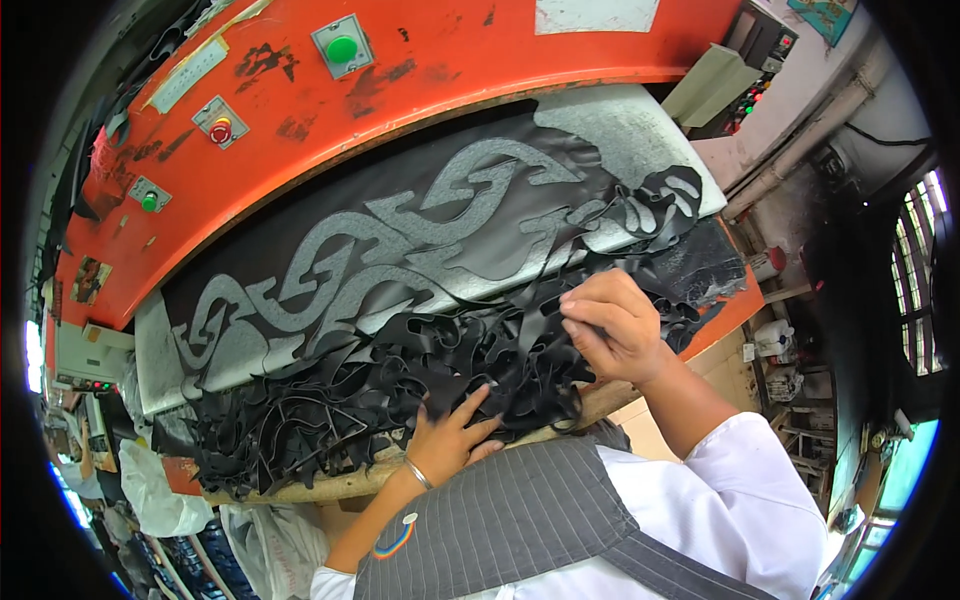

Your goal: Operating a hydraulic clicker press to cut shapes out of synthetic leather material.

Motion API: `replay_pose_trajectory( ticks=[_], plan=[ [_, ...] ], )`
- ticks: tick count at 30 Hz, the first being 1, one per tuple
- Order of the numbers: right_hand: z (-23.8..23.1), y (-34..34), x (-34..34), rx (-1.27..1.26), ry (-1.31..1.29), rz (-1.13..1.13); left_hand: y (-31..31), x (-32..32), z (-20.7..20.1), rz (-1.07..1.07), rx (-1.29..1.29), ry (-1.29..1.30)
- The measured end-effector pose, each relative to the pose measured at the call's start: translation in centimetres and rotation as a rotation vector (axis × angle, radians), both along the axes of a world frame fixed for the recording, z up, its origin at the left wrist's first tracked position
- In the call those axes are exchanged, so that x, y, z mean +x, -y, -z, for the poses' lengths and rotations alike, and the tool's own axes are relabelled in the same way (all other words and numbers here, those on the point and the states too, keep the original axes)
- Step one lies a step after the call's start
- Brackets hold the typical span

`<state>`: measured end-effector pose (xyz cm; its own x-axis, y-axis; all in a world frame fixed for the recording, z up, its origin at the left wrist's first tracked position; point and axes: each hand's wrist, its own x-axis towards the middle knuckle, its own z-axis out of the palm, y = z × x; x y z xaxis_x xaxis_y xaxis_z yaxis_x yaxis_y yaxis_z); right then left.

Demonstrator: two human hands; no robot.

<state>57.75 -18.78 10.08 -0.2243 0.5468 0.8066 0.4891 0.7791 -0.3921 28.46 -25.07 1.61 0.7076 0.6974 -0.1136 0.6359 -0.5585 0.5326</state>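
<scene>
My left hand point(447, 440), a bracelet at its wrist, lies on the near edge of a heap of black leather scraps point(310, 420), its fingers spread. Farther right, over the same heap, my right hand point(618, 325) is closed, thumb and fingers pinched at the end of a black leather scrap point(535, 325); its fingertips partly hide the grip. Just beyond the heap, a black leather sheet point(390, 165) lies on a whitish board point(625, 125). Curved shapes have been cut out of the sheet, and the pale board shows through the gaps.
A large orange machine point(440, 60) spans the far side, carrying a green button point(342, 49) and a red button point(220, 130). A grey control box point(710, 85) stands at the far right. White plastic bags point(160, 490) hang at the near left.
</scene>
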Motion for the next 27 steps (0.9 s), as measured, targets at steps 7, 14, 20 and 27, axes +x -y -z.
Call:
replay_pose_trajectory(
  ticks=[7, 14, 20, 27],
  plan=[
    [5.3, -1.7, -7.6, -0.389, 0.523, -0.357, 0.9, 0.0, 0.2, 0.032, 0.177, 0.071],
    [6.3, -3.3, -4.4, -0.569, 0.356, 0.120, -2.8, -2.2, -1.3, -0.563, -0.070, 0.222],
    [4.8, -2.9, -4.5, -0.217, 0.321, -0.034, -3.3, -2.7, 1.5, -0.681, -0.127, 0.215],
    [7.0, -3.5, -7.9, -0.279, 0.660, -0.088, -3.2, -2.1, 1.0, -0.627, 0.107, 0.191]
  ],
)
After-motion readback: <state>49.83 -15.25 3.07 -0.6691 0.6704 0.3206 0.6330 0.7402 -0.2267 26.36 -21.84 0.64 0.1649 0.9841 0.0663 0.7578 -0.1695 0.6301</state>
